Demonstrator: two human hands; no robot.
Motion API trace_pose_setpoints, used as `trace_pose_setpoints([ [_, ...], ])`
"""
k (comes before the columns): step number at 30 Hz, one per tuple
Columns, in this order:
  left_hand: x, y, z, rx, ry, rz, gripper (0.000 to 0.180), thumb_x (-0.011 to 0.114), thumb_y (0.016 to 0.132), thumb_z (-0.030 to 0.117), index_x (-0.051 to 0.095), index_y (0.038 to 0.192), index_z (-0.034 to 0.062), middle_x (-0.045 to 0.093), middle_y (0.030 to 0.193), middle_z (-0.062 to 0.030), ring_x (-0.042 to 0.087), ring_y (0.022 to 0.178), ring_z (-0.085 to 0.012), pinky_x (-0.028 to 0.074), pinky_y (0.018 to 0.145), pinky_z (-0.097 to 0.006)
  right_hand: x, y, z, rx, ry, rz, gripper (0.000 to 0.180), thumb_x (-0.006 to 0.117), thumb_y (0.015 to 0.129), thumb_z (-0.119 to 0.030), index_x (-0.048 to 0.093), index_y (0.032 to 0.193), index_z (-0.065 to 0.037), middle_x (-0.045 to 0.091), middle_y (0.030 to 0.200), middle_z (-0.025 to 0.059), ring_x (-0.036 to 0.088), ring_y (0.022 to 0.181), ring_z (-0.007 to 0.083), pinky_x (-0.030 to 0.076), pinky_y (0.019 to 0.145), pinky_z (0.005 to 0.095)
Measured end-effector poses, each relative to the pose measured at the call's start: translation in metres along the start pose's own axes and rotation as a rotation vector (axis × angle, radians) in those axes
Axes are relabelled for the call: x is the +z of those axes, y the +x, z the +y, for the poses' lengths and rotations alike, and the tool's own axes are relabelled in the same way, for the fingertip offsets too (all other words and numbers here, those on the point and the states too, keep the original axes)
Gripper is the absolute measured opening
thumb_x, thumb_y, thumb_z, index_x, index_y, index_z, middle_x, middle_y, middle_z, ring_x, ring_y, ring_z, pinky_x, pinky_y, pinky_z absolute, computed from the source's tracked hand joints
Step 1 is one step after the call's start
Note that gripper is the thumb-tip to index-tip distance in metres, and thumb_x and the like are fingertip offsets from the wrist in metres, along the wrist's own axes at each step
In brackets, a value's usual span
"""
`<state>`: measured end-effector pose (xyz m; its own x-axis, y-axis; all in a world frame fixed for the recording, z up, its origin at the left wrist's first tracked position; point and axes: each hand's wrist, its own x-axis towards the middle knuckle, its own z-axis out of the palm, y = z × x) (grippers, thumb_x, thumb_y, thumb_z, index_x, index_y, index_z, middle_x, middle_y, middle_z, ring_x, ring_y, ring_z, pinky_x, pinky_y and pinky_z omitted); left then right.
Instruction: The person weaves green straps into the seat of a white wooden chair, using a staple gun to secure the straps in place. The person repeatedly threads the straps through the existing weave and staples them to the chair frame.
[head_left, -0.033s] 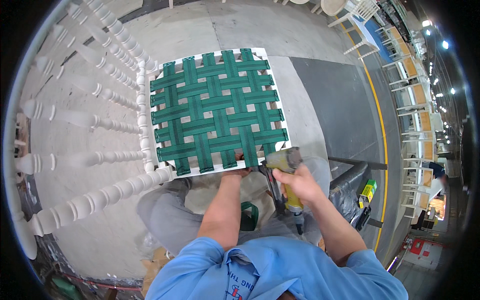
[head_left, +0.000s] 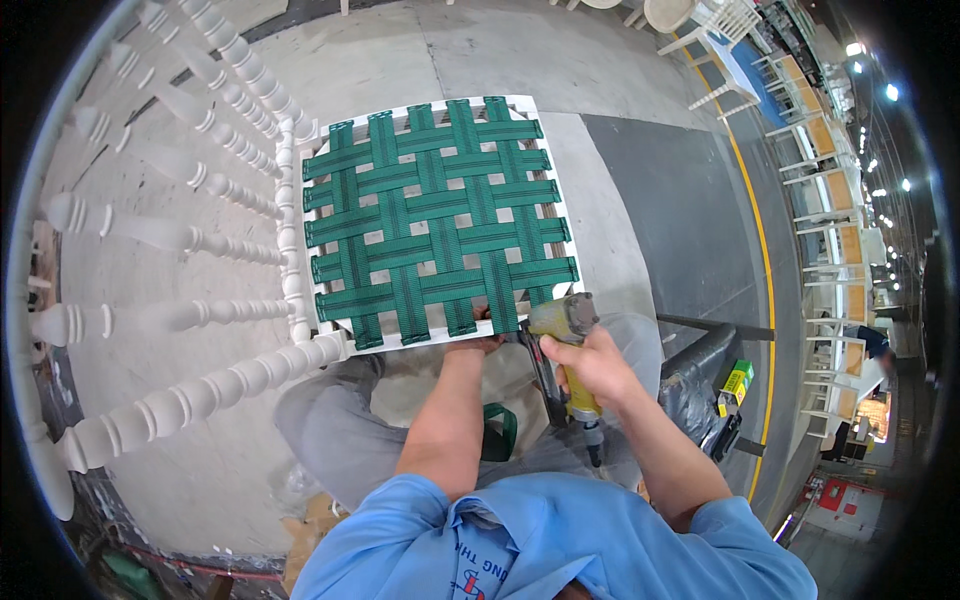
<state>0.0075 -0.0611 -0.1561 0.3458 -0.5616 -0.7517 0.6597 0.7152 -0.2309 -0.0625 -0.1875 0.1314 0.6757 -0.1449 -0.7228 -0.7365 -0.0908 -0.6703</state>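
Down at the near edge of the chair seat frame [head_left: 555, 200], my left hand [head_left: 478, 342] reaches forward with the forearm straight, fingers pressed on the rim under the green webbing [head_left: 435, 220]; whether they curl around a strap end I cannot tell. That webbing is woven over and under across the white frame (turned spindles [head_left: 170, 235] fan out to its left), taut and flat. To the right, my right hand [head_left: 590, 365] is closed around the yellow staple gun [head_left: 565, 345], its nose at the seat's near right corner. Nothing has shifted since the earlier view.
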Motion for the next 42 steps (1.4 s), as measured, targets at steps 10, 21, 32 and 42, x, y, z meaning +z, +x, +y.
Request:
trace_pose_setpoints([
  [10, 0.004, 0.006, 0.005, -0.015, -0.029, -0.003, 0.050, 0.046, 0.104, 0.059, 0.073, 0.113, 0.0184, 0.076, 0.102, -0.0009, 0.070, 0.087, -0.0215, 0.057, 0.067, -0.044, 0.024, 0.022, -0.007, 0.008, -0.133, 0.046, 0.027, 0.078, 0.098, -0.023, 0.071, 0.109, 0.000, 0.071, 0.087, 0.0063, 0.059, 0.054, 0.0129, 0.046, 0.047, 0.0308],
  [21, 0.006, 0.002, 0.009, -0.058, 0.023, 0.017, 0.049, 0.046, 0.104, 0.055, 0.074, 0.113, 0.0152, 0.077, 0.104, -0.0045, 0.070, 0.088, -0.0259, 0.056, 0.071, -0.050, 0.033, 0.019, -0.006, 0.018, -0.141, 0.006, 0.030, 0.077, 0.099, -0.027, 0.068, 0.109, 0.000, 0.064, 0.074, 0.0018, 0.058, 0.053, 0.0117, 0.047, 0.047, 0.0310],
  [32, 0.006, -0.011, 0.008, -0.162, 0.186, 0.021, 0.044, 0.054, 0.101, 0.050, 0.074, 0.112, 0.0119, 0.076, 0.103, -0.0108, 0.069, 0.085, -0.0313, 0.056, 0.074, -0.055, 0.021, 0.000, -0.008, -0.048, -0.015, 0.020, 0.028, 0.077, 0.100, -0.026, 0.070, 0.112, -0.002, 0.071, 0.091, 0.0046, 0.060, 0.056, 0.0127, 0.048, 0.048, 0.0313],
  [42, -0.002, -0.113, -0.027, 0.289, 2.045, 0.251, 0.042, 0.069, 0.090, 0.017, 0.072, 0.129, 0.0025, 0.075, 0.124, -0.0165, 0.072, 0.108, -0.0278, 0.054, 0.100, -0.042, -0.034, -0.024, 0.003, -0.128, 0.146, 0.074, 0.030, 0.076, 0.101, -0.029, 0.068, 0.112, -0.002, 0.070, 0.095, 0.0047, 0.059, 0.057, 0.0133, 0.049, 0.049, 0.0313],
])
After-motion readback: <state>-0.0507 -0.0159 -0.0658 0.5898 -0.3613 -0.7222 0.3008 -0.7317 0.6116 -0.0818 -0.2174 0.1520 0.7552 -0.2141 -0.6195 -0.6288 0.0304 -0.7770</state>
